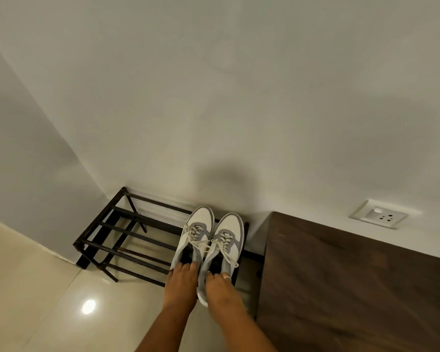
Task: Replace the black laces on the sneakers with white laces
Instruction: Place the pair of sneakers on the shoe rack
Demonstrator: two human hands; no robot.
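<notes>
Already white-laced, grey-and-white sneakers [201, 221], left hand [181, 284] and right hand [220, 288] tight around heels.

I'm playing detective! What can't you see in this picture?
Head view:
- Left hand grip: fingertips hidden inside the left white-and-grey sneaker.
- That sneaker's heel: under the same hand.
- Black metal shoe rack right end: behind the brown wooden tabletop.
- Elbows: cut off by bottom edge.
</notes>
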